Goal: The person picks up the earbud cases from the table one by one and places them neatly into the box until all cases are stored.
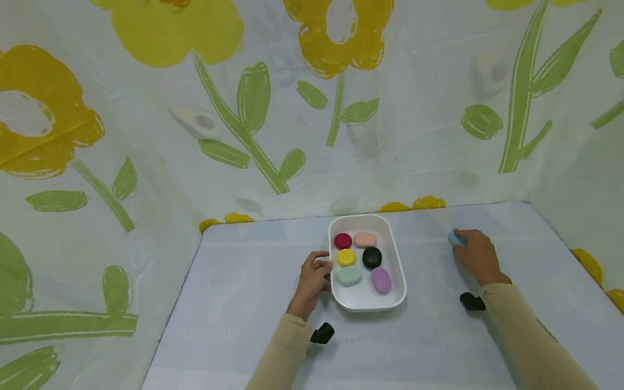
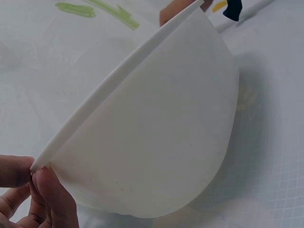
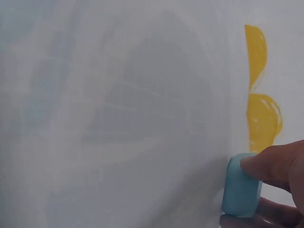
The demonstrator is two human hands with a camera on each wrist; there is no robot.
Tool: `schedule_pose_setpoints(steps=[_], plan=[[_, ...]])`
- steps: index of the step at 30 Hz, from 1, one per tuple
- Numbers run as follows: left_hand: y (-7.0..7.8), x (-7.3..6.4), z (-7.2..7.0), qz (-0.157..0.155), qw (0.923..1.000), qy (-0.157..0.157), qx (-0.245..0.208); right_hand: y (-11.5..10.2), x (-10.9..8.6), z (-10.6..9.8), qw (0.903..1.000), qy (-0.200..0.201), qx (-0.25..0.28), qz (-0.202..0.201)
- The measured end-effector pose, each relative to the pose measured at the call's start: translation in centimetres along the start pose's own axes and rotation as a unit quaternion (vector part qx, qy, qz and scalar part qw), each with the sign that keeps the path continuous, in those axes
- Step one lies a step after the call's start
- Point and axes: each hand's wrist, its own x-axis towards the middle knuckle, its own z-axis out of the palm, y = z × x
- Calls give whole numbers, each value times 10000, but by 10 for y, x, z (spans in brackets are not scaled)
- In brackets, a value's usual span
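Observation:
A white plastic tub (image 1: 401, 292) stands on the table, with several soap bars inside. They include a dark red one (image 1: 343, 241), a pink one (image 1: 365, 240), a yellow one (image 1: 346, 257), a black one (image 1: 372, 258), a pale green one (image 1: 349, 275) and a purple one (image 1: 381, 280). My left hand (image 1: 312, 281) pinches the tub's left rim between thumb and fingers; its fingertips (image 2: 56, 194) show at the rim in the left wrist view. Off to the tub's right, my right hand (image 1: 478, 255) grips a light blue soap bar (image 3: 241, 185) between thumb and fingers.
The white table (image 1: 244, 303) backs onto a flower-printed cloth (image 1: 414, 151), which also hangs at both sides. A black strap piece sits at the left wrist (image 1: 323, 333), and another at the right wrist (image 1: 472, 301).

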Motion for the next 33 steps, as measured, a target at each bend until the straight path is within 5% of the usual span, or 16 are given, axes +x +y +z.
schedule_pose_setpoints(steps=[22,33], plan=[[-2,3,0,-1,10000,6,10,-11,-22,8,9991,-119,396,-107],[-3,2,0,17,10000,57,14,-57,-31,7,9962,1,646,-589]])
